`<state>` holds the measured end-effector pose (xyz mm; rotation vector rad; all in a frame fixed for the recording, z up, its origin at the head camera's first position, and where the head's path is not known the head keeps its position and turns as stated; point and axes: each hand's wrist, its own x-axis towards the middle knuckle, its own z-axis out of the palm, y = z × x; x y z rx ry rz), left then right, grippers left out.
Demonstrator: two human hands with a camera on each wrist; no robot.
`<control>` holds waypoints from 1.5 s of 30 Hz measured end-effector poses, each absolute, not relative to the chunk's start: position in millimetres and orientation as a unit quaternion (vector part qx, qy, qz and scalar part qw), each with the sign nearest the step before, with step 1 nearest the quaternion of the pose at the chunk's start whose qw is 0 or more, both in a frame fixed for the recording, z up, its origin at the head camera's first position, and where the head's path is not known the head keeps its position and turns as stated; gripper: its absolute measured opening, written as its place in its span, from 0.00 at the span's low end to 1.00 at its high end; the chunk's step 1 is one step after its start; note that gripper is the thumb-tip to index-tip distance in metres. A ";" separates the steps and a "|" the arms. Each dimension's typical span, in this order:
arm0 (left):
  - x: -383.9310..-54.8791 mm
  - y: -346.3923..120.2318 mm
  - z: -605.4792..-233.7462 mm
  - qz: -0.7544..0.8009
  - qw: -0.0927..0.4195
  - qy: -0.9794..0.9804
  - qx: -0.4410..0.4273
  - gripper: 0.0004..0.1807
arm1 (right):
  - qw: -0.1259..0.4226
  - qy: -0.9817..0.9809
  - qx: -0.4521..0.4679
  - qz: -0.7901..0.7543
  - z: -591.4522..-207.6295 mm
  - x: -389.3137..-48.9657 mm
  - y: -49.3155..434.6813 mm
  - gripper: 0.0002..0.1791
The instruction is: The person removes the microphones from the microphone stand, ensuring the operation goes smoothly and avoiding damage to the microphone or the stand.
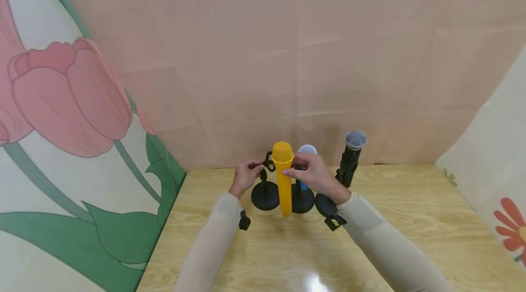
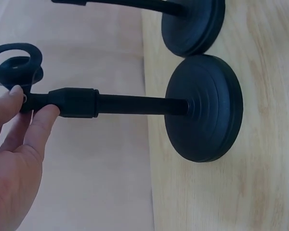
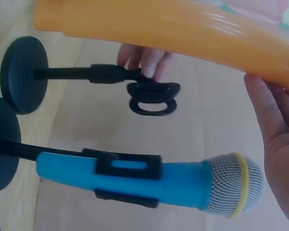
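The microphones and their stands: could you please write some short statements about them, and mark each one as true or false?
1. The right hand holds the yellow microphone. True.
2. The blue microphone lies flat on the table. False: it is held up in a black stand.
3. The left hand holds the leftmost stand near its top. True.
4. The open clip on the leftmost stand grips the yellow microphone. False: that clip is empty.
5. In the head view, the grey-headed microphone is farther right than the yellow and blue ones. True.
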<state>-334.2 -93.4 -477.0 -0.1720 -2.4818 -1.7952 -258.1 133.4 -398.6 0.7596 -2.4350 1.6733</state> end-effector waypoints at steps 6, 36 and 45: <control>-340.8 -93.2 -475.1 -0.575 0.047 -0.815 -0.051 0.10 | 0.029 -0.799 0.244 0.549 -408.2 -257.7 129.0 0.21; -360.4 -79.9 -464.9 -0.606 0.016 -0.795 -0.008 0.18 | -0.047 -0.803 0.163 0.571 -474.9 -256.6 111.3 0.21; -360.3 -83.8 -456.6 -0.625 -0.069 -0.777 -0.025 0.21 | -0.082 -0.803 0.102 0.582 -503.8 -264.6 100.1 0.20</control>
